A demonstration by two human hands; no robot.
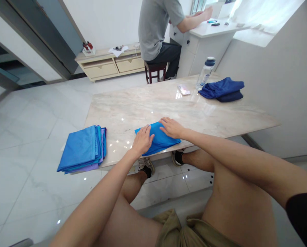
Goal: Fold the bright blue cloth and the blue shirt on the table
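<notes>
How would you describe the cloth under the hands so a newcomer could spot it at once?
Start at the pale marbled table in the foreground. Midway along its near edge, the left hand and right hand rest on a bright blue cloth. Unlike the thick cloth stack at left and the bunched navy cloth at far right, it lies thin and flat.

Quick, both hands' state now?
Left hand: open, laid on the blue cloth, not gripping.
Right hand: open, at the blue cloth's far edge, not gripping.
</notes>
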